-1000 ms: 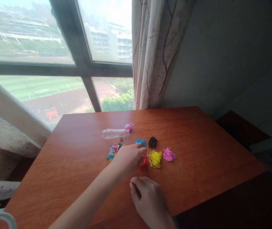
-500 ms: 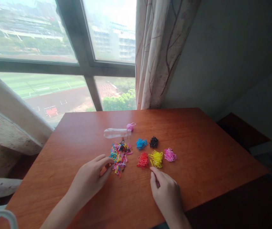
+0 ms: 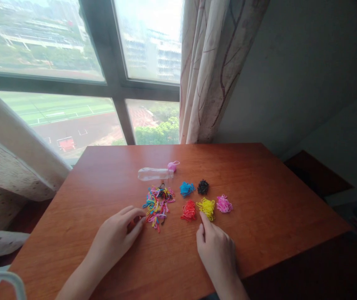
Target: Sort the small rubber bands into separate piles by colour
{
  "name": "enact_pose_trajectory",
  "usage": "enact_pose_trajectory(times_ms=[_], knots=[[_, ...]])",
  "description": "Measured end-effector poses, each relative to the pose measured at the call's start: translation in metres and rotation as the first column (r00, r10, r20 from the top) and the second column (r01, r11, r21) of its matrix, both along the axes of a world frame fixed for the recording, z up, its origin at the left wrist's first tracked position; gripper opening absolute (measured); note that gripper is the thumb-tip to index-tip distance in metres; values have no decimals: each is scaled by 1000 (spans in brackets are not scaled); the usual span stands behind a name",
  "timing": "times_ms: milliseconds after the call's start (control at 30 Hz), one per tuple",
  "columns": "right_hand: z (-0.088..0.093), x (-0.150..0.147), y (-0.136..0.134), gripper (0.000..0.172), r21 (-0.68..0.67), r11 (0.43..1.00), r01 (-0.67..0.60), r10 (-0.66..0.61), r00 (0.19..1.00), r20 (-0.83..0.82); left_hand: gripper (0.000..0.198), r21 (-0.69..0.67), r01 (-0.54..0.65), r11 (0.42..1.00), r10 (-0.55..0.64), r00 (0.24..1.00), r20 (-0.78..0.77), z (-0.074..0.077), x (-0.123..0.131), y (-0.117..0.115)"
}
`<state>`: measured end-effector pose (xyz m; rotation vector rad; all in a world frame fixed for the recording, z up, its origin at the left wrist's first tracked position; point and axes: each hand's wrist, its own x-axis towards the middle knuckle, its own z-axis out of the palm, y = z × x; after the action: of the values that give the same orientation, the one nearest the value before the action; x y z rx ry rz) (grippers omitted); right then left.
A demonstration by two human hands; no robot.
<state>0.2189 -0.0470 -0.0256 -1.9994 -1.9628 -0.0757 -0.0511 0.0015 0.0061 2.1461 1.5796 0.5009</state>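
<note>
A loose pile of mixed-colour bands (image 3: 159, 206) lies on the brown table. At its left edge is my left hand (image 3: 120, 229), thumb and fingertips pinched close together; what they hold, if anything, is too small to name. My right hand (image 3: 215, 250) rests just below the yellow bands (image 3: 206, 207), its index fingertip at their lower edge and the other fingers curled in. Separate heaps of red bands (image 3: 189, 210), blue bands (image 3: 187, 189), black bands (image 3: 202, 187) and pink bands (image 3: 224, 204) sit around the yellow ones.
Behind the mixed pile a clear bottle (image 3: 155, 173) lies on its side, with a pink cap (image 3: 172, 166) at its right end. The wooden table (image 3: 103, 166) stands against a window. A white curved rail (image 3: 9, 277) is at the lower left.
My right index finger has extended forward to the yellow bands. My left hand has drawn back slightly to the left from the mixed pile. The camera view has shifted a little.
</note>
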Motion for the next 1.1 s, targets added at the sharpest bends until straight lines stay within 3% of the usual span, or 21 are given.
enact_pose_trajectory(times_ms=[167,367,533,633,833,1100], knots=[[0,0,0,37,66,998,-16,18,999,-31,25,-16,-7,1000,7,1000,1,3,4,-1],[-2,-11,-7,31,175,980,-95,132,969,-210,24,-33,-3,999,3,1000,-1,3,6,-2],[0,-41,-10,23,101,954,-282,299,899,-321,23,-41,11,999,-12,1000,-17,-1,5,-4],[4,-59,-6,15,24,939,-343,331,886,-324,21,-39,12,999,-13,1000,-25,-2,6,-5],[8,-76,7,11,-10,938,-345,326,896,-302,19,-37,14,999,-15,1000,-23,-2,7,-5],[6,-69,6,15,19,947,-321,309,889,-339,21,-66,25,998,-25,1000,-2,-1,8,-4]])
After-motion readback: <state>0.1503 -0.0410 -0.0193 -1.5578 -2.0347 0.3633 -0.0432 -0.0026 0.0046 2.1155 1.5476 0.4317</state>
